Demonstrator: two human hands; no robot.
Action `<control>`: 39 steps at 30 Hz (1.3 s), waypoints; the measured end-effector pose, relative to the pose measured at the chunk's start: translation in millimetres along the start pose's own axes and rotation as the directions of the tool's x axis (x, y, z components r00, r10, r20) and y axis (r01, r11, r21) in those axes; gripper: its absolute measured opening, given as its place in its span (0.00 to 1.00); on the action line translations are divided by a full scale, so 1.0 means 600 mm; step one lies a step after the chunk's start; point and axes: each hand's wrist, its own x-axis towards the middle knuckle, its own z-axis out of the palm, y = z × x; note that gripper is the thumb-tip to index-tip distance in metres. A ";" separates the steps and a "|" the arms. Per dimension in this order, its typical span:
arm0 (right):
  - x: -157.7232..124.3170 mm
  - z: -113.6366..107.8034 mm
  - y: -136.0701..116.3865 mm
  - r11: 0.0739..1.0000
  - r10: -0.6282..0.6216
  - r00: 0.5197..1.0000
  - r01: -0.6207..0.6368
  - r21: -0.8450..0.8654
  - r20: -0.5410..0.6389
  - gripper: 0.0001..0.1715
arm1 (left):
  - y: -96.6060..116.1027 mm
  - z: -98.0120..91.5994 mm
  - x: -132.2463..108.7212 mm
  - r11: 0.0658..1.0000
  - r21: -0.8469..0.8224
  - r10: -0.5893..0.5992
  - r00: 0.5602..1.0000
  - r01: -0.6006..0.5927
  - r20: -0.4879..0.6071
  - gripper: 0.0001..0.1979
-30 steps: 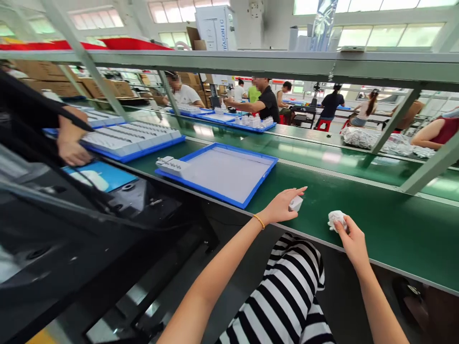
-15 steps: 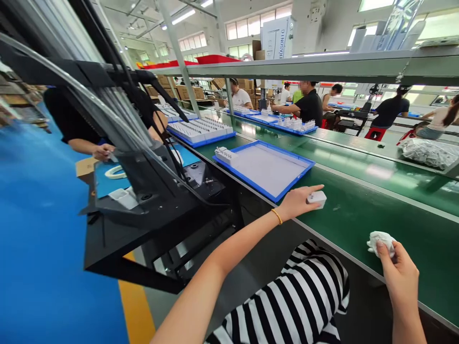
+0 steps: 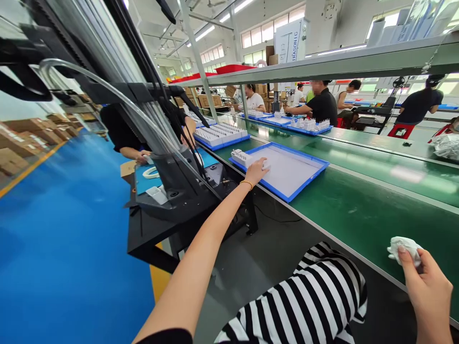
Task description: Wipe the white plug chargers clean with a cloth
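My left hand (image 3: 256, 172) reaches over the near left edge of a blue-rimmed tray (image 3: 289, 198). Its fingers are closed on a small white boxy plastic part (image 3: 266, 165), mostly hidden by the hand. Just beyond it, a short row of similar white parts (image 3: 241, 156) stands in the tray's left corner. My right hand (image 3: 426, 277) is at the lower right, above the bench's near edge. Between its thumb and fingers it grips a crumpled white cloth (image 3: 404, 248).
Trays of white parts (image 3: 222, 134) line the green bench (image 3: 362, 205). On the left, a black machine stand (image 3: 158, 229) juts close to my left arm. A co-worker's hand (image 3: 142, 156) is behind it. A shelf (image 3: 322, 67) runs overhead.
My left hand has carried the white part from the green surface leftward over the tray, close to the row. My right hand still holds the cloth. The view has turned left.
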 end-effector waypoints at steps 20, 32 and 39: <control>0.000 -0.002 -0.005 0.998 0.070 0.997 -0.070 0.007 0.027 0.24 | -0.062 -0.018 0.020 0.933 0.348 -0.055 0.994 0.086 -0.097 0.24; 0.003 0.003 0.003 0.997 0.077 0.996 -0.078 0.003 0.041 0.28 | -0.057 -0.018 0.016 0.929 0.345 -0.073 0.979 0.137 -0.192 0.29; 0.002 0.006 0.009 0.999 0.042 0.999 -0.042 0.015 0.021 0.28 | -0.060 -0.013 0.022 0.928 0.372 -0.017 0.999 0.028 -0.032 0.21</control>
